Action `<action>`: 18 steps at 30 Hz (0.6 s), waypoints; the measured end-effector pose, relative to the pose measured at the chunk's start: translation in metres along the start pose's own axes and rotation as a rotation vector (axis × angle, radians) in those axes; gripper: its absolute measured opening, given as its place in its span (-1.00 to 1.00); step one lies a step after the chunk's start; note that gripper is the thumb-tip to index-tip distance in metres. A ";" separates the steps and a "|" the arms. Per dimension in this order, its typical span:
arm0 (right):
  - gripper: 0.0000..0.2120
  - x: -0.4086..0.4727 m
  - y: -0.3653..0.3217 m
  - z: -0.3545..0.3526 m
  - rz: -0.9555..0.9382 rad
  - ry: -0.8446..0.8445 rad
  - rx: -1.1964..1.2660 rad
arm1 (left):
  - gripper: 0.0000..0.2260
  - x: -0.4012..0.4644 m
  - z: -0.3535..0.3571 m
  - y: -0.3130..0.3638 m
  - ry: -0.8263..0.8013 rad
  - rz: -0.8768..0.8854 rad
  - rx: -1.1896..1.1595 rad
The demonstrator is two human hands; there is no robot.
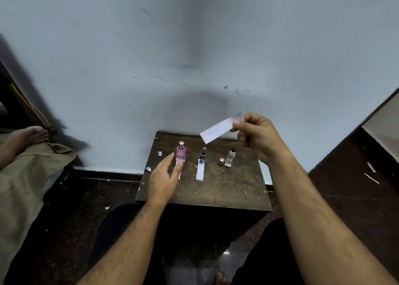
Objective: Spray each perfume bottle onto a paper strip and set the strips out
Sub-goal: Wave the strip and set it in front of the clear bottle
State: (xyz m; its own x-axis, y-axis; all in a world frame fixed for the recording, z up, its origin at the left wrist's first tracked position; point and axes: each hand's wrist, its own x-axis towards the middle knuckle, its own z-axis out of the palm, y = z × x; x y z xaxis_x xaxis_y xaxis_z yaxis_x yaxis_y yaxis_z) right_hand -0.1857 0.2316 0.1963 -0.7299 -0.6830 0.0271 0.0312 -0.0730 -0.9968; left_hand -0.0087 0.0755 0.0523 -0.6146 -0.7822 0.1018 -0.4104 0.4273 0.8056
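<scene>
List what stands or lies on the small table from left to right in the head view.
Paper scrap → pink perfume bottle → blue bottle with a paper strip in front of it → loose pink cap → clear bottle.

bare table top (226, 189) lies open nearer than the clear bottle (230, 158); left of it stand the loose cap (221, 161), blue bottle (202, 155) and pink bottle (181, 152).
</scene>
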 end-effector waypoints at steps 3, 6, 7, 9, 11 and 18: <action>-0.80 0.003 -0.003 -0.001 0.068 -0.005 0.067 | -0.54 0.000 0.001 -0.004 -0.007 -0.021 -0.012; -0.93 0.004 0.027 -0.006 -0.001 0.242 -0.816 | -0.54 0.000 0.001 -0.005 -0.005 -0.018 -0.002; -0.97 0.003 0.032 -0.006 -0.027 0.330 -0.900 | -0.54 -0.001 0.001 -0.006 -0.007 -0.018 -0.003; -0.96 0.002 0.031 -0.005 -0.053 0.323 -0.610 | -0.55 -0.001 0.001 -0.006 -0.009 -0.020 -0.001; -0.94 0.000 0.017 -0.006 -0.061 0.244 -0.292 | -0.55 -0.002 0.001 -0.006 -0.019 -0.019 0.013; -0.75 -0.001 -0.029 -0.003 -0.033 0.035 0.079 | -0.54 -0.005 0.000 -0.007 -0.017 -0.016 0.022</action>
State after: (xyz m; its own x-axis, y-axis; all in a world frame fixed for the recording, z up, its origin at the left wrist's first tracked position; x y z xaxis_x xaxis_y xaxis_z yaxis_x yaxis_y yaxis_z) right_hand -0.1879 0.2371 0.2246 -0.7547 -0.6537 0.0561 0.0591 -0.1530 -0.9865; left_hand -0.0025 0.0763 0.0463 -0.6190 -0.7814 0.0794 -0.4350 0.4252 0.7937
